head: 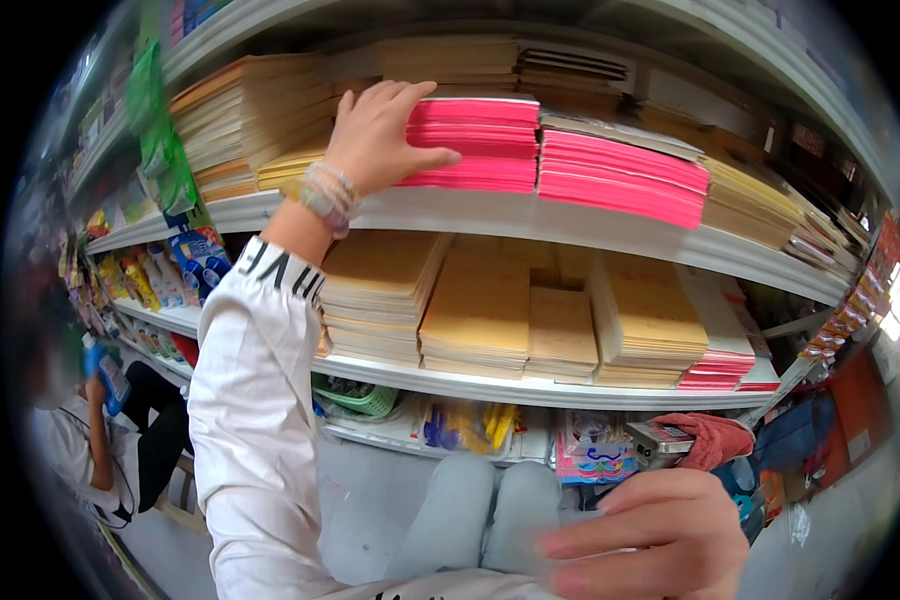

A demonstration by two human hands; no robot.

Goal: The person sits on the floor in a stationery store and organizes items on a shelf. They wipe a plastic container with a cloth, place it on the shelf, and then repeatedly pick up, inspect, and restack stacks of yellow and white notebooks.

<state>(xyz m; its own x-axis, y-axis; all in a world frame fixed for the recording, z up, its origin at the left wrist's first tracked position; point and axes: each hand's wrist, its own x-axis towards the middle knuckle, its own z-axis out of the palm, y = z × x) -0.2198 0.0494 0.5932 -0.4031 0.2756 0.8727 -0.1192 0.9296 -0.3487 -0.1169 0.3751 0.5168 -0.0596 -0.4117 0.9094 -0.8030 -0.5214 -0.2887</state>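
Note:
My left hand (386, 139), with beaded bracelets at the wrist, rests against the left end of a stack of bright pink paper booklets (487, 142) on the upper shelf. Its thumb lies across the stack's front and its fingers reach over the top. A second pink stack (622, 176) stands to the right with a pale packet on it. Low at the right, near the camera, my right hand (652, 540) hangs blurred with its fingers loosely bent, and no object shows in it. Stacks of tan paper envelopes (476, 315) fill the shelf below.
White metal shelf edges (555, 394) run across the view. A green plastic basket (371, 399) and a red cloth (720, 439) are lower down. A green plastic bag (154, 127) hangs at left. A seated person (101, 450) holds a blue bottle (111, 379) at the far left.

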